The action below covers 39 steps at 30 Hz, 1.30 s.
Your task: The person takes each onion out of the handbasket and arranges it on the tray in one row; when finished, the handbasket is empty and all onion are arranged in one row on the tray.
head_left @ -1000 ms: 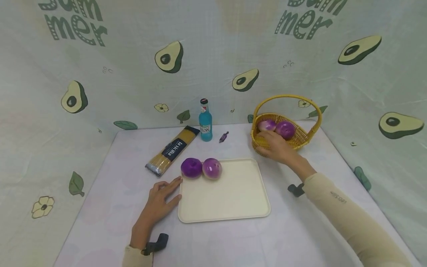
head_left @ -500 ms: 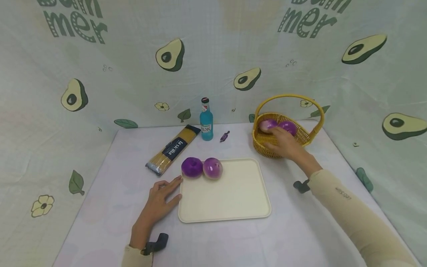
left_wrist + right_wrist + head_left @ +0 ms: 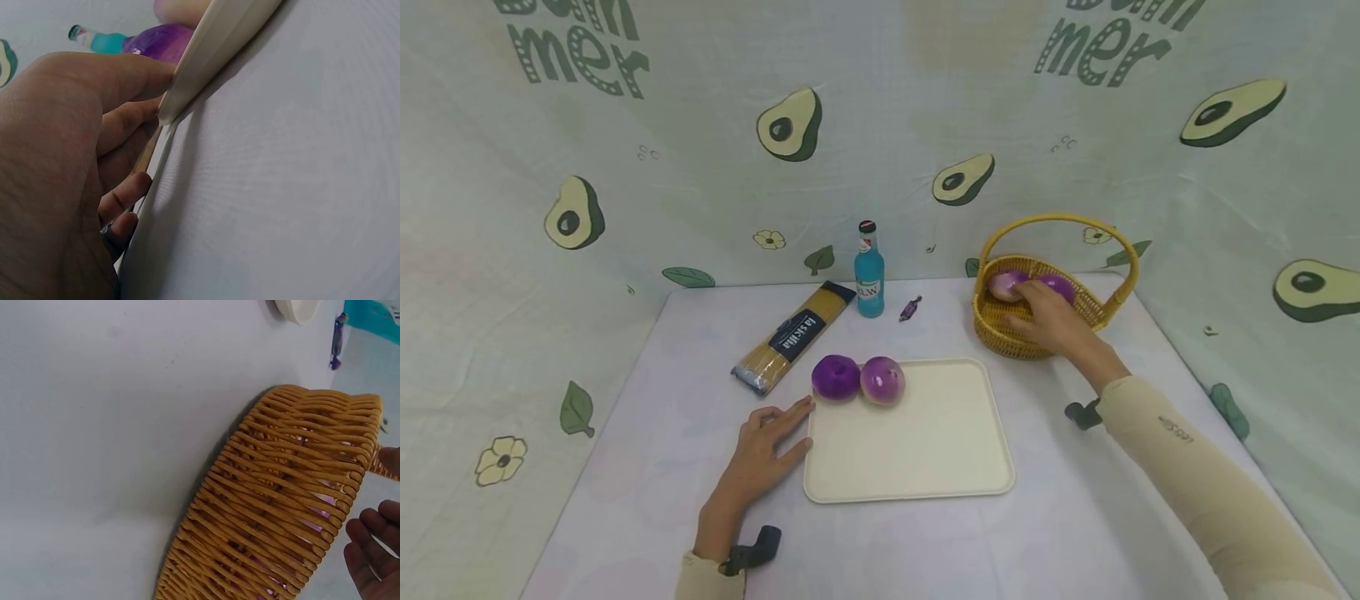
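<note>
My right hand (image 3: 1051, 321) reaches over the front rim of a yellow wicker basket (image 3: 1009, 343), fingers relaxed and close to two round purple vegetables inside. The left one (image 3: 1006, 285) is partly white; my fingers partly cover the other, a purple one (image 3: 1057, 287). In the right wrist view, loosely bent fingers (image 3: 369, 540) show beyond the woven rim, holding nothing. My left hand (image 3: 762, 458) rests at the left edge of a cream tray (image 3: 917, 454), fingertips and thumb touching its rim. On the tray's back left sit a dark purple vegetable (image 3: 835, 377) and a paler one (image 3: 882, 381), side by side.
Behind the tray lies a pack of spaghetti (image 3: 793, 337), slanting beside an upright blue bottle (image 3: 869, 279). A small purple wrapped candy (image 3: 910, 308) is right of the bottle. The basket's tall handle (image 3: 1060, 218) arches over it, behind my right hand.
My right hand has moved a little to the right and further over the basket, from its left side toward the vegetables. My left hand stays at the tray's edge.
</note>
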Each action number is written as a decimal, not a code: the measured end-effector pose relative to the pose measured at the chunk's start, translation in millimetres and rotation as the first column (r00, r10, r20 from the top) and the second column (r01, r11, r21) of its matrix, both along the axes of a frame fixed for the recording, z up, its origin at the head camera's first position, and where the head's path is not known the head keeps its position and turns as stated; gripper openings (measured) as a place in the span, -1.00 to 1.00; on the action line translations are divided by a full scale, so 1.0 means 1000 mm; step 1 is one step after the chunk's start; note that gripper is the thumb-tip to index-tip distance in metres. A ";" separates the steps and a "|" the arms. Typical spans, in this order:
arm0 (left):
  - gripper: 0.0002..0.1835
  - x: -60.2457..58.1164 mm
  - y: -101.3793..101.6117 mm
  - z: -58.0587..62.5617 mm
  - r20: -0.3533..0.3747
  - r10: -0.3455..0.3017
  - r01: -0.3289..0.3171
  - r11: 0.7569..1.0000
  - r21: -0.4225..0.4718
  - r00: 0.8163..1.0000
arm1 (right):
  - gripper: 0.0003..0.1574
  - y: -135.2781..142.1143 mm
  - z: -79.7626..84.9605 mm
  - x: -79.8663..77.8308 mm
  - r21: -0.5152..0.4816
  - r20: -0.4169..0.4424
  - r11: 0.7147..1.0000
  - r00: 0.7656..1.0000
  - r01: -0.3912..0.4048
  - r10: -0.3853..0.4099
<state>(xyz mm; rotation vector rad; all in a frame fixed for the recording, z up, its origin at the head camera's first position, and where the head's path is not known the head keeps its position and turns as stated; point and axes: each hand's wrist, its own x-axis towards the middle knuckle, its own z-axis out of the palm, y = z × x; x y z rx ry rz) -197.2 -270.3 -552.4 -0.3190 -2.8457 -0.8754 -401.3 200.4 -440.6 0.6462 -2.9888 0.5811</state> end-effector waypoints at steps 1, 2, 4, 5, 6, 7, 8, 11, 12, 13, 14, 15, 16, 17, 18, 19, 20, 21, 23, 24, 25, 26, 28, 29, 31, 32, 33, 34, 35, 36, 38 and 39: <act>-0.36 0.000 0.000 0.000 0.000 0.000 0.000 1.000 0.000 1.000 | -0.16 0.000 0.000 -0.001 -0.002 0.000 1.000 1.000 0.000 0.000; -0.37 0.000 0.000 -0.001 0.001 -0.001 0.001 1.000 0.000 1.000 | -0.17 0.000 -0.001 -0.001 -0.006 0.001 1.000 1.000 0.004 -0.004; -0.37 0.000 0.000 -0.002 -0.003 0.001 -0.001 1.000 0.001 1.000 | -0.17 0.001 -0.001 -0.003 -0.010 0.004 1.000 1.000 0.007 -0.006; -0.37 0.000 0.000 -0.002 -0.008 0.001 -0.001 1.000 0.002 1.000 | -0.17 0.001 -0.001 -0.004 -0.009 0.004 1.000 1.000 0.008 -0.008; -0.37 0.000 0.000 -0.003 -0.012 0.002 -0.002 1.000 0.002 1.000 | -0.17 0.001 -0.002 -0.005 -0.011 0.006 1.000 1.000 0.013 -0.013; -0.37 0.000 0.000 -0.003 -0.017 0.003 -0.003 1.000 0.003 1.000 | -0.17 0.001 -0.002 -0.005 -0.009 0.010 1.000 1.000 0.017 -0.017; -0.37 0.000 0.000 -0.003 -0.020 0.002 -0.002 1.000 0.004 1.000 | -0.17 0.001 -0.002 -0.007 -0.007 0.013 1.000 1.000 0.021 -0.021; -0.37 0.000 0.000 -0.003 -0.016 0.005 -0.005 1.000 0.010 1.000 | -0.17 0.002 -0.004 -0.010 0.000 0.026 0.999 0.999 0.038 -0.038; -0.37 0.000 0.000 -0.002 -0.010 0.006 -0.006 1.000 0.011 1.000 | -0.17 0.002 -0.004 -0.011 0.002 0.032 0.999 0.998 0.047 -0.047; -0.37 0.000 0.000 -0.002 -0.004 0.006 -0.006 1.000 0.012 1.000 | -0.16 0.002 -0.005 -0.012 0.004 0.039 0.998 0.998 0.056 -0.056; -0.37 0.001 0.000 -0.002 0.005 0.009 -0.009 1.000 0.011 1.000 | -0.16 0.002 -0.005 -0.013 0.002 0.044 0.998 0.997 0.063 -0.063; -0.37 0.001 0.000 -0.002 0.010 0.011 -0.011 1.000 0.011 1.000 | -0.15 0.002 -0.006 -0.014 0.000 0.046 0.998 0.996 0.070 -0.070; -0.37 0.001 0.000 -0.002 0.014 0.012 -0.012 1.000 0.008 1.000 | -0.15 0.002 -0.006 -0.015 -0.001 0.047 0.997 0.996 0.075 -0.075; -0.36 0.001 0.000 -0.002 0.016 0.013 -0.013 1.000 0.007 1.000 | -0.14 0.003 -0.007 -0.017 -0.005 0.047 0.997 0.996 0.079 -0.078; -0.36 0.001 0.000 -0.002 0.014 0.013 -0.013 1.000 0.006 1.000 | -0.14 0.003 -0.007 -0.018 -0.008 0.044 0.997 0.996 0.081 -0.081; -0.36 0.000 0.000 -0.002 0.014 0.014 -0.014 1.000 0.005 1.000 | -0.13 0.003 -0.007 -0.019 -0.013 0.042 0.997 0.996 0.081 -0.080; -0.36 0.000 0.001 -0.002 0.012 0.017 -0.017 1.000 0.003 1.000 | -0.13 0.003 -0.007 -0.020 -0.018 0.039 0.997 0.996 0.080 -0.079; -0.36 0.000 0.001 -0.002 0.010 0.017 -0.017 1.000 0.002 1.000 | -0.12 0.004 -0.008 -0.022 -0.020 0.035 0.997 0.996 0.080 -0.079; -0.37 0.000 0.001 -0.001 0.009 0.017 -0.017 1.000 0.000 1.000 | -0.11 0.005 -0.008 -0.024 -0.028 0.032 0.997 0.997 0.077 -0.076; -0.37 0.000 0.000 -0.001 0.009 0.017 -0.017 1.000 -0.002 1.000 | -0.11 0.005 -0.009 -0.025 -0.029 0.031 0.997 0.997 0.076 -0.075; -0.36 0.000 0.000 0.000 0.012 0.017 -0.017 1.000 -0.005 1.000 | -0.10 0.006 -0.010 -0.026 -0.030 0.029 0.997 0.997 0.075 -0.074; -0.36 0.000 0.000 0.000 0.011 0.016 -0.016 1.000 -0.005 1.000 | -0.10 0.006 -0.010 -0.027 -0.028 0.028 0.997 0.997 0.076 -0.075; -0.36 0.000 0.000 -0.001 0.009 0.014 -0.014 1.000 -0.004 1.000 | -0.10 0.007 -0.011 -0.030 -0.020 0.022 0.997 0.997 0.080 -0.080; -0.36 0.000 0.000 -0.001 0.011 0.014 -0.014 1.000 -0.001 1.000 | -0.10 0.007 -0.012 -0.032 -0.019 0.019 0.996 0.996 0.083 -0.083; -0.36 0.000 0.000 -0.001 0.005 0.017 -0.017 1.000 -0.005 1.000 | -0.11 0.007 -0.012 -0.035 -0.021 0.014 0.996 0.996 0.088 -0.087; -0.36 0.000 0.000 -0.001 0.003 0.019 -0.019 1.000 -0.003 1.000 | -0.12 0.007 -0.013 -0.036 -0.023 0.012 0.996 0.996 0.089 -0.088; -0.37 0.000 0.000 -0.001 0.002 0.021 -0.021 1.000 -0.003 1.000 | -0.13 0.007 -0.013 -0.037 -0.025 0.006 0.996 0.996 0.087 -0.087; -0.37 0.000 0.000 -0.001 -0.001 0.022 -0.022 1.000 -0.004 1.000 | -0.14 0.007 -0.013 -0.038 -0.031 0.002 0.996 0.997 0.084 -0.084; -0.37 0.000 0.000 -0.001 -0.005 0.021 -0.021 1.000 -0.004 1.000 | -0.14 0.007 -0.014 -0.039 -0.036 -0.002 0.996 0.997 0.081 -0.081; -0.37 0.000 0.001 -0.002 -0.010 0.021 -0.021 1.000 -0.005 1.000 | -0.15 0.007 -0.014 -0.040 -0.037 -0.005 0.996 0.997 0.079 -0.080; -0.37 0.000 0.001 -0.002 -0.017 0.018 -0.018 1.000 0.001 1.000 | -0.14 0.008 -0.014 -0.042 -0.037 -0.008 0.996 0.997 0.080 -0.080; -0.37 -0.001 0.001 -0.002 -0.022 0.015 -0.015 1.000 0.000 1.000 | -0.14 0.008 -0.015 -0.043 -0.034 -0.008 0.996 0.997 0.080 -0.081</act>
